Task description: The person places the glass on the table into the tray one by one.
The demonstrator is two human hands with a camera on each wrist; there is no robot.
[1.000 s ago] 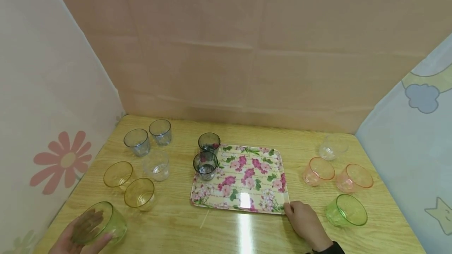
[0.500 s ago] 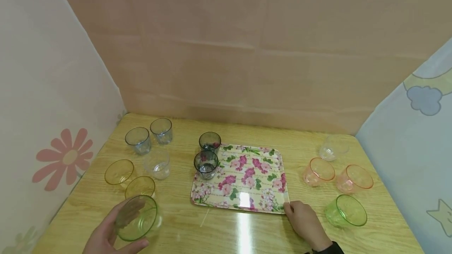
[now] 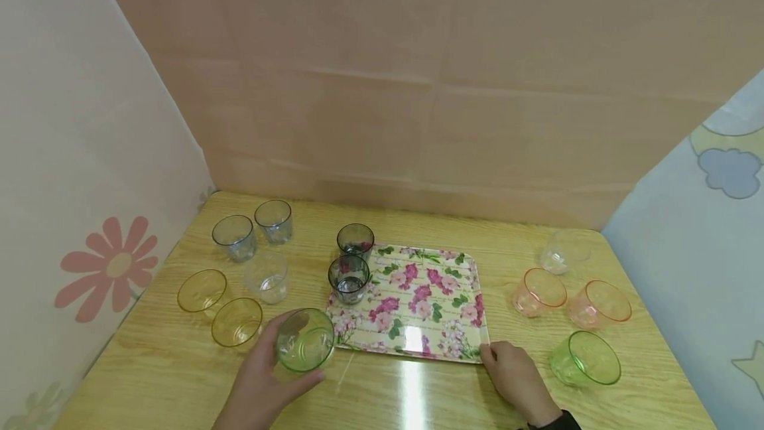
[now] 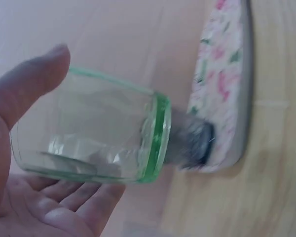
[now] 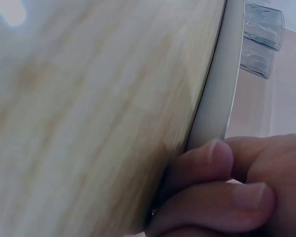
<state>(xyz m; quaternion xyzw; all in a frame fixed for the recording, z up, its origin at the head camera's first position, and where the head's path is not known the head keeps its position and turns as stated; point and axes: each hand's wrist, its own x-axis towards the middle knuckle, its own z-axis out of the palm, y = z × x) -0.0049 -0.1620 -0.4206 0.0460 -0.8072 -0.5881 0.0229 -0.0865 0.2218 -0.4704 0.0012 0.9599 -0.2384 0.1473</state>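
In the head view the left hand (image 3: 262, 373) grips a green glass (image 3: 305, 340) beside the front left corner of the floral tray (image 3: 412, 304). The left wrist view shows thumb and fingers round the green glass (image 4: 89, 128), its rim toward the tray (image 4: 219, 84). Two dark grey glasses, one (image 3: 349, 280) in front of the other (image 3: 355, 239), stand at the tray's left side. The right hand (image 3: 514, 377) pinches the tray's front right corner; in the right wrist view its curled fingers (image 5: 212, 197) lie at the tray's edge (image 5: 219, 84).
Left of the tray stand two yellow glasses (image 3: 237, 324) (image 3: 203, 292), a clear glass (image 3: 266, 279) and two bluish glasses (image 3: 235, 239) (image 3: 274, 221). On the right are a clear glass (image 3: 556, 257), two pink-orange glasses (image 3: 531, 297) (image 3: 587, 308) and a green glass (image 3: 575, 363).
The left hand has carried the green glass from the table's front left, rightward past the yellow glasses to the tray's corner. The right hand stays at its corner, and the tray has not visibly moved.
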